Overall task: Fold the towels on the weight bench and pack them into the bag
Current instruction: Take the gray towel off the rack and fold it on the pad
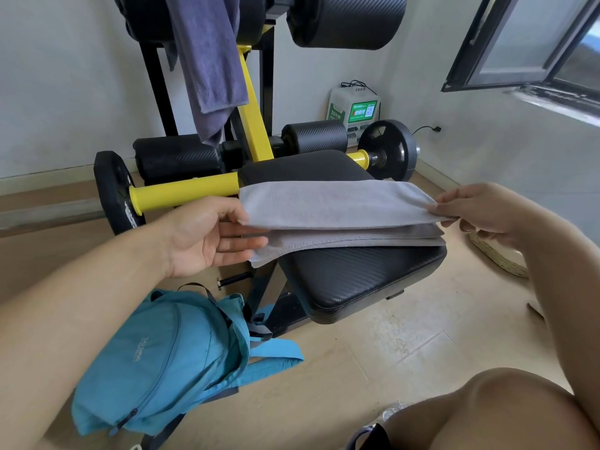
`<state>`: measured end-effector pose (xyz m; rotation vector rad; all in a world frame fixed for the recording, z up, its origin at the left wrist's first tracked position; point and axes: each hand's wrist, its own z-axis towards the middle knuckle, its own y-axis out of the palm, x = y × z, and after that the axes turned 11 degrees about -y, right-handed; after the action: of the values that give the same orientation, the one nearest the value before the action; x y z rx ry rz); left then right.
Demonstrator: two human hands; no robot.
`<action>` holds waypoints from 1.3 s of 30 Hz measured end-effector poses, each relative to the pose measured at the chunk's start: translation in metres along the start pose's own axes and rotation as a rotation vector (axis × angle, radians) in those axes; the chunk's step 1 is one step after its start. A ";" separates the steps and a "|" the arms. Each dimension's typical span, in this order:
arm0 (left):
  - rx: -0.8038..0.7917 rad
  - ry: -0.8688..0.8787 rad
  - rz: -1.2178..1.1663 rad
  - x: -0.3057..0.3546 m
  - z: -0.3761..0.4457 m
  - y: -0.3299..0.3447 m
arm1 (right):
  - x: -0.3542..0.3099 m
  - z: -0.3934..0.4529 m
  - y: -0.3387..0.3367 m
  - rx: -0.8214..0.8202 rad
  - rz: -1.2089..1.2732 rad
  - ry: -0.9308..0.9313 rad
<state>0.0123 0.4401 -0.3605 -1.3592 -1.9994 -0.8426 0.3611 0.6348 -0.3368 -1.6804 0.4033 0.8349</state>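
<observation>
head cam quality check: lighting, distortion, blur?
Head view: soft daylight from the window, faint shadows, no harsh glare; wide-angle bending at the edges, forearms stretched; grey towel, left hand and right hand look sharp, no motion blur.

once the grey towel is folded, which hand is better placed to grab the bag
Left. The left hand is at the grey towel's left end, directly above the blue bag on the floor; the right hand is across the bench.
</observation>
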 end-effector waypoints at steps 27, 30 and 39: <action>0.099 0.070 0.075 -0.011 0.021 0.002 | -0.005 -0.011 0.004 -0.010 0.113 0.054; 0.089 0.082 0.079 -0.010 0.020 0.004 | -0.005 -0.010 0.003 0.015 0.125 0.045; 0.024 0.119 0.065 -0.011 0.019 0.002 | -0.001 -0.010 0.003 -0.151 0.114 0.069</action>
<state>0.0159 0.4491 -0.3809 -1.3221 -1.8589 -0.8471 0.3616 0.6243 -0.3367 -1.8431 0.4983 0.9114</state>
